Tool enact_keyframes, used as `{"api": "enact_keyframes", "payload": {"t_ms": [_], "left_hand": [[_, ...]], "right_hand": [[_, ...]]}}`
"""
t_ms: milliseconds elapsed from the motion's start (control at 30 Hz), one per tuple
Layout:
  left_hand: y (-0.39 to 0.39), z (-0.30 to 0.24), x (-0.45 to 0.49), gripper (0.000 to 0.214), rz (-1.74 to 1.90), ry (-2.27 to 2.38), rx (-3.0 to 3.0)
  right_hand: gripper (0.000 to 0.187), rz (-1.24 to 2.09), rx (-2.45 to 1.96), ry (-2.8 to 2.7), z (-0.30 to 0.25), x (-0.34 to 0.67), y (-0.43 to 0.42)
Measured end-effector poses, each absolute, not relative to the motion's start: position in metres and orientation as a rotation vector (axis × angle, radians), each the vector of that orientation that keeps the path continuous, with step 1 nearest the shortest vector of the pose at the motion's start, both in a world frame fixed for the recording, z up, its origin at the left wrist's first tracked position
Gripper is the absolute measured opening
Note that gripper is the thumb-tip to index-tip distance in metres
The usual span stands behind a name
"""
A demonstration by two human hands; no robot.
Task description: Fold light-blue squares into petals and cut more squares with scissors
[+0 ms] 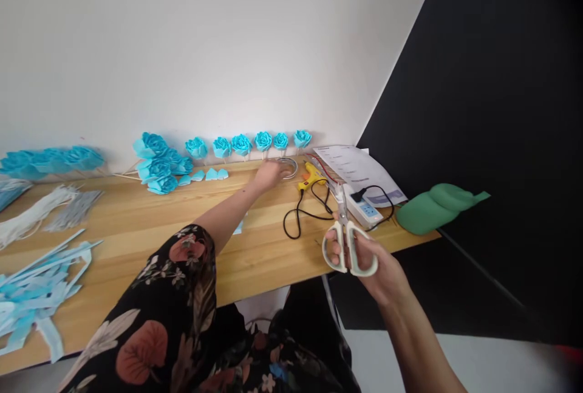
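Observation:
My right hand (371,262) is closed round the white handles of a pair of scissors (348,241), blades pointing away, above the table's front edge. My left hand (268,174) reaches far across the wooden table (182,217) and rests on a roll of clear tape (289,167) near the wall; its fingers curl over the roll. A yellow glue gun (312,175) lies just right of the tape, its black cord (300,214) looping toward me.
Blue paper roses (241,144) stand in a row along the wall, with a heap of them (159,165) at the left. Blue paper strips (36,293), white strips (31,214), a power strip (364,208), printed sheets (355,168) and a green object (432,208) lie around.

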State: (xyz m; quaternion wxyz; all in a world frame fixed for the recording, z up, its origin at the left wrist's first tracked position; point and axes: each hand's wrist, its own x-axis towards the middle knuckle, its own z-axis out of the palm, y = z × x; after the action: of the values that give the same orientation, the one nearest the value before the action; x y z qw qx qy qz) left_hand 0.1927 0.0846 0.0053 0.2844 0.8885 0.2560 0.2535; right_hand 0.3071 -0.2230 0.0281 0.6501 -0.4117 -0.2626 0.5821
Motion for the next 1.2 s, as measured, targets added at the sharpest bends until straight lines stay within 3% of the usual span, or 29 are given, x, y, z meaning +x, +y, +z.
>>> {"api": "enact_keyframes", "payload": {"t_ms": [333,633,833,967,1200], "left_hand": [[0.077,0.028,0.074,0.035,0.849,0.933,2.130],[0.024,0.024,0.007,0.047,0.851,0.946,1.909],[-0.014,0.022,0.016,0.047,0.710,0.881,1.793],[-0.042,0.025,0.027,0.059,0.518,0.592,1.556],[-0.058,0.026,0.027,0.050,0.421,0.463,1.457]], "right_hand": [[0.039,1.544,-1.105,-0.947,0.039,0.275,-0.173],[0.035,1.271,-1.513,-1.312,0.026,0.245,-0.104],[0.036,1.032,-1.484,-1.396,0.037,0.229,-0.110],[0.037,0.866,-1.471,-1.351,0.037,0.216,-0.118],[0.037,0.690,-1.520,-1.508,0.038,0.216,-0.130]]}}
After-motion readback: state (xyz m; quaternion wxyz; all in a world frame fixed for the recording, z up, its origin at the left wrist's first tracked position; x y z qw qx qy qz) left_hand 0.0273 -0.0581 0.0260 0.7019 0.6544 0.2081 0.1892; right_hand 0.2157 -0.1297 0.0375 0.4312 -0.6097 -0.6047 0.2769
